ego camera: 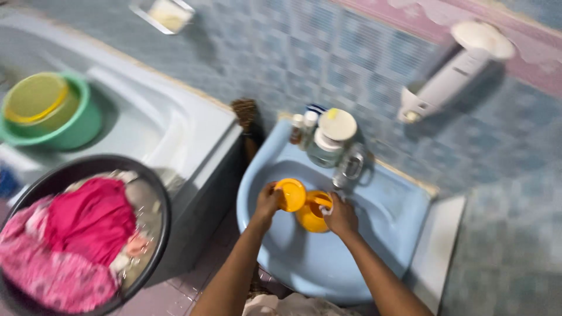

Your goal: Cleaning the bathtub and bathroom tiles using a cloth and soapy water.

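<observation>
Here your left hand is closed on a round orange lid, held tilted over the blue sink; your right hand grips the rim of one orange jug, glossy plastic, sitting in the basin just under the tap; behind the tap stand a few jars, blurred; to the left, one dark basin holds pink laundry, and two bowls sit nested, yellow inside green.

jug: glossy orange plastic | sink: smooth glazed blue | wall tiles: glossy | laundry: pink cloth
</observation>
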